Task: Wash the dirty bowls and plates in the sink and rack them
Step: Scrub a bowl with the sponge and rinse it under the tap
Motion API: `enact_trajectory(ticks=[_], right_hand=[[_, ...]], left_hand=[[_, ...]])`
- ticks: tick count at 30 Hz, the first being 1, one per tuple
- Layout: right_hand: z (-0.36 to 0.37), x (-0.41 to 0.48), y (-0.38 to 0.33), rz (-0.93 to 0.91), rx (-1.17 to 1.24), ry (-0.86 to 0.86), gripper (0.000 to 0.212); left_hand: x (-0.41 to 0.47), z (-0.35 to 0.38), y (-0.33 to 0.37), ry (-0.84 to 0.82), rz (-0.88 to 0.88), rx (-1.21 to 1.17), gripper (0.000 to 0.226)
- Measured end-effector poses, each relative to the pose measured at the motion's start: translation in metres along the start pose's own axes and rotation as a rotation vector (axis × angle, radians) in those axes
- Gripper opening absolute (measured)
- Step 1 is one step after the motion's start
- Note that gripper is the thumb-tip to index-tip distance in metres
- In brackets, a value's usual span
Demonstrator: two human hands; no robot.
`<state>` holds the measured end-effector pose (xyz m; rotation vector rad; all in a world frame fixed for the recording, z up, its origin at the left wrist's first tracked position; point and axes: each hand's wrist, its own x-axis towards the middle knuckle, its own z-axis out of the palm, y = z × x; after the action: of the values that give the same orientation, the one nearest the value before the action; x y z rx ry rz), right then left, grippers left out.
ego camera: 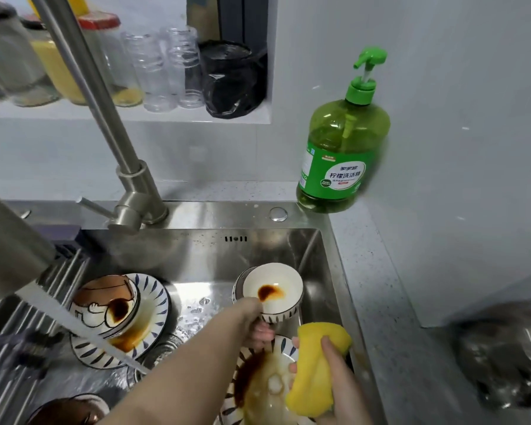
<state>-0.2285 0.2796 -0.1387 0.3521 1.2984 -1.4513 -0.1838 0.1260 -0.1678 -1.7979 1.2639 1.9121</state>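
My left hand (258, 320) grips the near rim of a white bowl (281, 283) with a brown sauce stain, tilted at the sink's right side. My right hand (334, 378) holds a yellow sponge (318, 363) over a striped plate (267, 381) smeared with brown sauce and water. At the left, a cartoon-printed bowl (105, 305) with dark sauce sits on another blue-striped plate (154, 305). A brown bowl (68, 409) shows at the bottom left. Water runs from the tap spout (10, 250) in a slanting stream.
The steel sink (258, 250) has a roll-up drying rack (19, 332) across its left side. The tap base (138, 200) stands behind the sink. A green dish-soap pump bottle (341, 142) stands on the counter corner. Jars and a black bag fill the wall niche.
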Motion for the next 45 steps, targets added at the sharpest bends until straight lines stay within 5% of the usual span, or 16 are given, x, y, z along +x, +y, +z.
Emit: enact_trajectory(ticks=[5,10,14,15,18,22,25,27,30,33,39,42,45], right_hand=[[0.007,-0.014,-0.003,-0.029,0.186,-0.061,0.063],[0.005,-0.029,-0.011,-0.139,0.145,0.022,0.030],[0.018,-0.056,-0.010,-0.208,0.132,-0.009,0.024],[0.022,-0.066,-0.008,-0.237,0.081,-0.032,0.038],[0.034,-0.091,-0.006,-0.433,-0.236,-0.012,0.052],[0.049,-0.117,0.003,-0.737,-0.617,-0.042,0.034],[0.057,-0.117,0.024,-1.174,-0.862,-0.044,0.037],[0.059,-0.110,0.034,-1.484,-1.137,0.037,0.031],[0.073,-0.105,0.046,-1.735,-1.570,0.155,0.052],[0.093,-0.097,0.058,-1.717,-1.811,0.150,0.076],[0.118,-0.112,0.051,-1.328,-2.146,0.190,0.038],[0.108,-0.117,0.043,-1.030,-2.048,-0.208,0.040],[0.102,-0.116,0.050,-0.928,-1.840,-0.336,0.037]], left_hand=[[-0.017,-0.005,0.001,-0.029,0.075,0.053,0.038],[-0.045,-0.015,-0.025,-0.049,0.287,-0.250,0.028],[-0.069,-0.031,-0.056,-0.100,0.355,-0.256,0.026],[-0.075,-0.037,-0.065,-0.103,0.363,-0.245,0.026],[-0.092,-0.054,-0.088,-0.121,0.413,-0.227,0.037],[-0.108,-0.071,-0.117,-0.201,0.533,-0.327,0.074],[-0.114,-0.080,-0.133,-0.254,0.617,-0.361,0.100],[-0.119,-0.084,-0.138,-0.276,0.675,-0.368,0.104],[-0.128,-0.089,-0.144,-0.309,0.740,-0.291,0.098],[-0.137,-0.092,-0.150,-0.350,0.757,-0.233,0.090],[-0.152,-0.103,-0.138,-0.334,0.757,-0.317,0.074],[-0.155,-0.109,-0.140,-0.405,0.685,-0.366,0.062],[-0.157,-0.108,-0.147,-0.464,0.615,-0.357,0.049]])
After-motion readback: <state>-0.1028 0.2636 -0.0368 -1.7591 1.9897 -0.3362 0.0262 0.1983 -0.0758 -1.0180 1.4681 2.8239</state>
